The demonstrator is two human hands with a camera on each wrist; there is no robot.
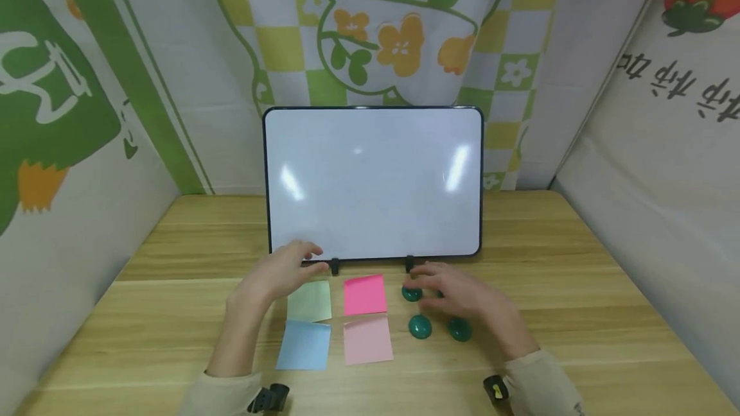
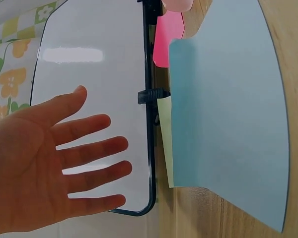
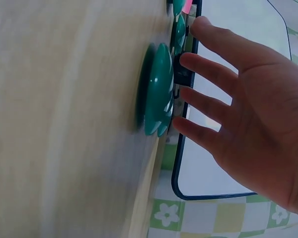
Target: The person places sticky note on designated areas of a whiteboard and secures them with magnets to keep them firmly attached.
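Note:
My left hand hovers over the far edge of a pale green sticky note, in front of the whiteboard's lower left corner. Its fingers are spread and hold nothing in the left wrist view. A blue sticky note lies nearer, with bright pink and pale pink notes to the right. My right hand is above several glossy green domed discs, partly hiding the far ones. In the right wrist view its extended fingers show beside the discs, gripping nothing.
A black-framed whiteboard stands upright at the back on small black feet. The wooden table extends to both sides. Printed curtains surround it at the back and sides.

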